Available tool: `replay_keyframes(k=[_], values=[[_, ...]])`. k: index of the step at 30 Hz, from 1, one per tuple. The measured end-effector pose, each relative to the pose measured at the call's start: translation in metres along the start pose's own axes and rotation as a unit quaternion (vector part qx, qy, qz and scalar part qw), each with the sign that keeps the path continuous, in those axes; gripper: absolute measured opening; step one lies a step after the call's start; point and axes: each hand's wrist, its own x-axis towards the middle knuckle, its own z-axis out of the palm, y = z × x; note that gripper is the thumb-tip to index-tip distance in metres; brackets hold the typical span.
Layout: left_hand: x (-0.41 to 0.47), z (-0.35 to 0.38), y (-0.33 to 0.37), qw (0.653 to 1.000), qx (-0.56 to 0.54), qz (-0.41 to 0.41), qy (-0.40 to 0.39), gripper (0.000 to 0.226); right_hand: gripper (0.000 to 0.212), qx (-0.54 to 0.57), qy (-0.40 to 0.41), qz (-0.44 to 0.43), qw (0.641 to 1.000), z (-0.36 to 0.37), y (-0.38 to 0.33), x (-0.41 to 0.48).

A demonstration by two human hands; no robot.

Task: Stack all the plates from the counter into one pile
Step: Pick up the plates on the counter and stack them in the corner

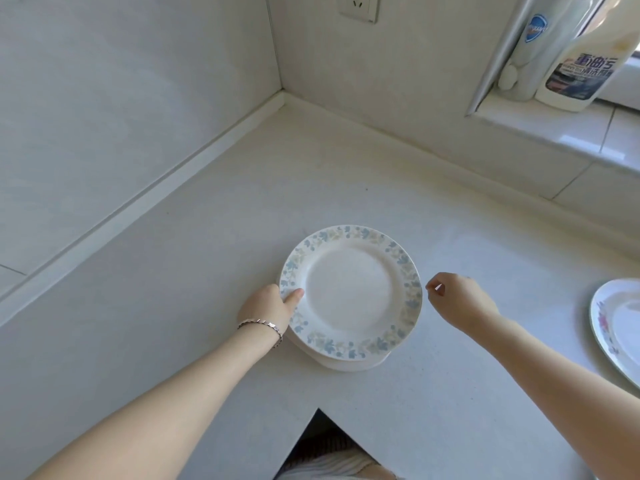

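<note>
A white plate with a blue floral rim (351,292) lies on top of a small pile of white plates (346,363) in the middle of the counter. My left hand (268,304) grips its left rim, thumb on top. My right hand (457,296) hovers just off the plate's right edge, fingers loosely curled, holding nothing. Another plate with a pink flower pattern (620,327) lies alone at the right edge of the view, partly cut off.
The white counter (207,271) meets tiled walls in a corner behind the pile. Detergent bottles (581,64) stand on a window sill at the upper right. A wall socket (360,6) sits above. The counter's front edge has a notch (322,441) close to me.
</note>
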Motion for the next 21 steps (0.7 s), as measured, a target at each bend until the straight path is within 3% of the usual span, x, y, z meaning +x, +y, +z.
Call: replay_keyframes(k=[5, 9, 13, 17, 21], values=[[-0.001, 0.002, 0.002, 0.997, 0.074, 0.002, 0.001, 0.053, 0.028, -0.007, 0.005, -0.007, 1.000, -0.001, -0.002, -0.002], [0.001, 0.003, 0.001, 0.997, 0.071, -0.020, -0.035, 0.059, 0.030, -0.012, 0.035, -0.017, 0.999, -0.004, -0.015, -0.010], [-0.011, 0.001, -0.022, 0.998, 0.033, -0.028, -0.037, 0.058, 0.035, -0.019, 0.064, -0.085, 0.994, -0.002, -0.050, -0.027], [-0.025, -0.005, -0.078, 0.999, -0.017, -0.042, -0.005, 0.039, 0.031, -0.067, -0.044, -0.186, 0.979, 0.013, -0.103, -0.045], [-0.048, -0.016, -0.154, 0.989, -0.077, -0.116, 0.057, 0.035, 0.022, -0.147, -0.165, -0.283, 0.933, 0.049, -0.170, -0.070]])
